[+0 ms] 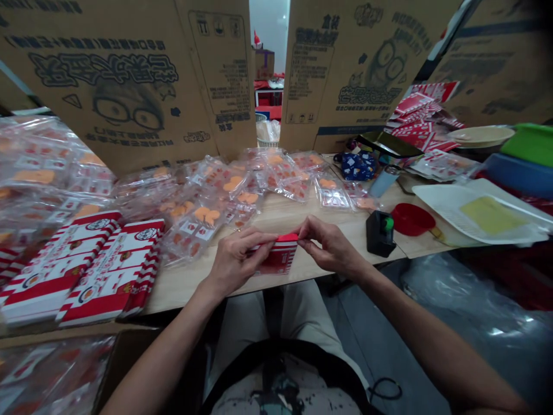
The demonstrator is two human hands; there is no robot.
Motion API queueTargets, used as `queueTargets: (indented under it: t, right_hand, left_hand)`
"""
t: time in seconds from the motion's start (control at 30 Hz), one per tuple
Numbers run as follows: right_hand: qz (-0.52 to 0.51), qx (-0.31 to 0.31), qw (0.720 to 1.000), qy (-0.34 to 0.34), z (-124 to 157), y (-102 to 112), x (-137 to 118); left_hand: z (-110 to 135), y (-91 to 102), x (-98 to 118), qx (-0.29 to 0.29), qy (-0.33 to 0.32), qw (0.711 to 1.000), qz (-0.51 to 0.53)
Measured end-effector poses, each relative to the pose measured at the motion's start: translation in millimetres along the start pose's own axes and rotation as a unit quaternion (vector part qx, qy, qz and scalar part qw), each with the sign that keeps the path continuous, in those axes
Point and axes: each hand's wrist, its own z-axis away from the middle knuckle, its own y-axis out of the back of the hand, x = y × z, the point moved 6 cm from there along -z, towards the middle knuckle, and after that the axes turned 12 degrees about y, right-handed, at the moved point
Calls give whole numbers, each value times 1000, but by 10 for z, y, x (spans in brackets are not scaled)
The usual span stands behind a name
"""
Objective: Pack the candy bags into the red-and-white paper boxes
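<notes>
A small red-and-white striped carton (279,258) is held over the front edge of the wooden table (285,219), gripped from both sides. My left hand (237,256) is closed on its left side, fingers across the top. My right hand (330,246) pinches the red flap at the top right corner. Beyond it lie several clear packets with orange pieces (207,216), spread over the table.
Flat striped cartons (86,268) are stacked at the left. A black tape dispenser (380,232), a red lid (412,219) and a white tray (479,216) sit at the right. Big cardboard boxes (129,80) wall the back. More packets fill a box (56,369) at lower left.
</notes>
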Motion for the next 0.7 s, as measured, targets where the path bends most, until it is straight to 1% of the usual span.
queueTargets:
  t: [0.07, 0.17, 0.33, 0.43, 0.5, 0.6, 0.67, 0.7]
  right_hand:
    - [22, -1, 1000, 16, -2, -4, -19]
    - [40, 0, 999, 27, -5, -27, -47]
    - [15, -16, 1000, 13, -68, -68, -25]
    - [36, -4, 999, 4, -113, -87, 13]
    - [52, 22, 998, 13, -110, -112, 18]
    - [74, 64, 994, 43, -45, -150, -7]
    - [83, 73, 992, 67, 9, -161, -41]
    - [81, 68, 991, 76, 29, -162, -57]
  left_hand:
    - [12, 10, -12, -1, -11, 1000, 4]
    - [15, 21, -17, -22, -18, 1000, 10]
    - [-18, 34, -46, -46, 18, 999, 13]
    - [-34, 31, -75, -45, 24, 999, -4]
    - [-39, 43, -79, -38, 13, 999, -13]
    - [-38, 71, -46, -43, -22, 999, -12]
    - [-29, 85, -20, -57, -47, 997, -4]
    - [-22, 84, -15, -64, -56, 996, -2]
